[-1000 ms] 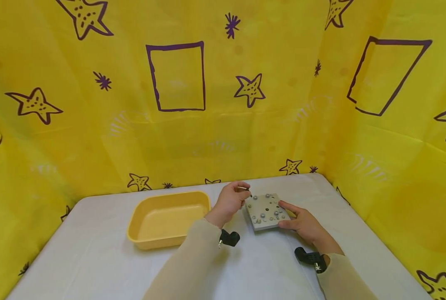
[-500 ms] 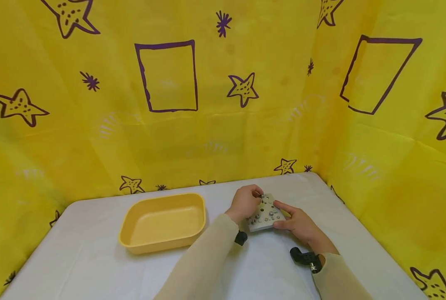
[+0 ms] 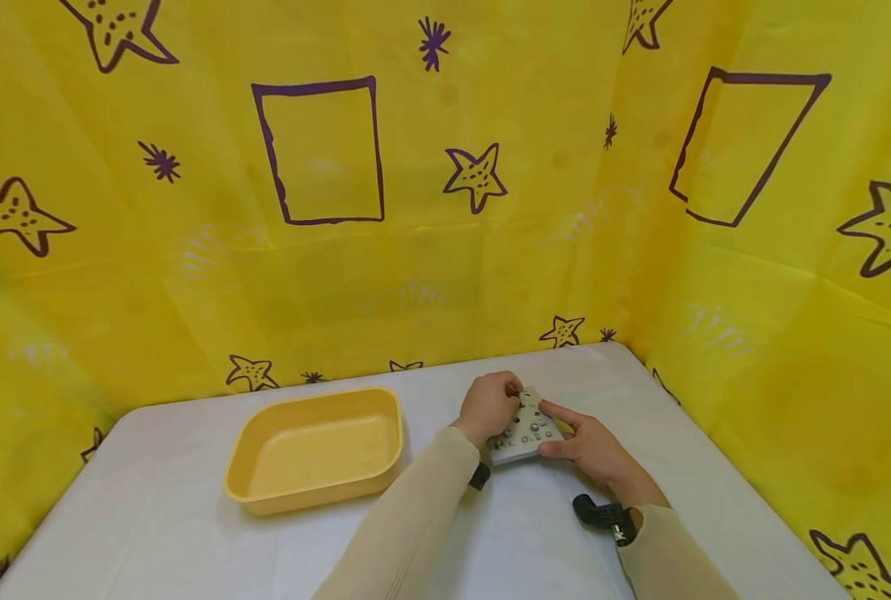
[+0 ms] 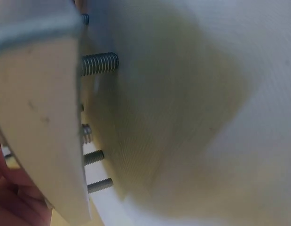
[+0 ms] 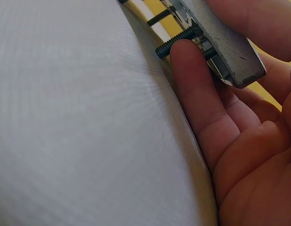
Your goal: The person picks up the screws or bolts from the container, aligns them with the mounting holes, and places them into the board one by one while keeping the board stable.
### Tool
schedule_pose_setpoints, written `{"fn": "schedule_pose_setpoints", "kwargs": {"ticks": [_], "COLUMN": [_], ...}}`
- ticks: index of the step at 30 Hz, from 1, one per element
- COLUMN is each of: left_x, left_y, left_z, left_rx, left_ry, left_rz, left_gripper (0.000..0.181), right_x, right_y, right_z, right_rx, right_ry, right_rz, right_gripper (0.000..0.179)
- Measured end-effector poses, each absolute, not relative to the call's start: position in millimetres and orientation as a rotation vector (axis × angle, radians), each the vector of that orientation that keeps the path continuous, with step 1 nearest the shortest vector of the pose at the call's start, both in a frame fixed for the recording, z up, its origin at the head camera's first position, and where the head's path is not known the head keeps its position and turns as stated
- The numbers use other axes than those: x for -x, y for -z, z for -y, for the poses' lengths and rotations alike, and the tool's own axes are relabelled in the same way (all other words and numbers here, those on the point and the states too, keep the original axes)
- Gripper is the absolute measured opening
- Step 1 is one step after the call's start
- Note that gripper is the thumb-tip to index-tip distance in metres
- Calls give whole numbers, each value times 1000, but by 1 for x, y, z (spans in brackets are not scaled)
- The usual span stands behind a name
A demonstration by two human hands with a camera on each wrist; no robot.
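A pale metal plate point(image 3: 526, 428) with several bolts and holes lies in the right hand point(image 3: 593, 447), thumb on its near right side. Beneath it, in the right wrist view, a finger point(image 5: 194, 80) lies beside a threaded bolt shank point(image 5: 176, 41). The left hand point(image 3: 486, 408) is bent over the plate's far left part, its fingertips pinching at a small bolt. In the left wrist view, a silver bolt head point(image 4: 11, 159) shows beside those fingers, and several threaded shanks point(image 4: 100, 63) stick out from the plate's underside. The left hand hides part of the plate's top.
A yellow tray point(image 3: 317, 500) stands on the white-covered table point(image 3: 520, 533), left of the hands. Yellow cloth walls point(image 3: 430, 267) with drawn stars enclose the back and sides. Each wrist wears a black camera point(image 3: 598, 515).
The left hand has moved from beside the plate's far left corner to over its top, fingers now down on it. The right hand keeps its hold. The view has shifted slightly right.
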State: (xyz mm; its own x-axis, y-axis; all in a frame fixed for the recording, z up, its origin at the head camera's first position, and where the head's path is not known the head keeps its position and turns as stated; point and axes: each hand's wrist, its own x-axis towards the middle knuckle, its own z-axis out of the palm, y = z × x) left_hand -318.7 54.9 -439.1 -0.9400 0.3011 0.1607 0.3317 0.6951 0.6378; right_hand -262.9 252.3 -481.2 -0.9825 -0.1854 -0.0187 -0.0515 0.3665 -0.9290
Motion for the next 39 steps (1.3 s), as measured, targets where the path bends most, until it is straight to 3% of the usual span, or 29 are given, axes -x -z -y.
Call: {"fn": "schedule_pose_setpoints", "kwargs": {"ticks": [11, 21, 28, 34, 39], "left_x": [317, 314, 310, 284, 241], "left_y": [441, 441, 438, 423, 404], "left_z": [-59, -55, -43, -34, -5], "left_rx": [516, 611, 509, 316, 339], "left_ry": [1088, 1046, 1128, 1237, 1130], "left_rz": [2846, 2819, 2829, 2769, 2804], "left_gripper": [11, 25, 27, 26, 36], "right_x": [264, 264, 267, 275, 272], "right_y": [483, 484, 485, 488, 490], "right_z": [-253, -253, -245, -247, -252], "right_rx": [210, 200, 249, 247, 179], "right_ry": [1681, 1679, 1685, 1649, 1531], "right_rz": [-2494, -2478, -2455, -2490, -2580], "right_gripper": [80, 80, 79, 82, 83]}}
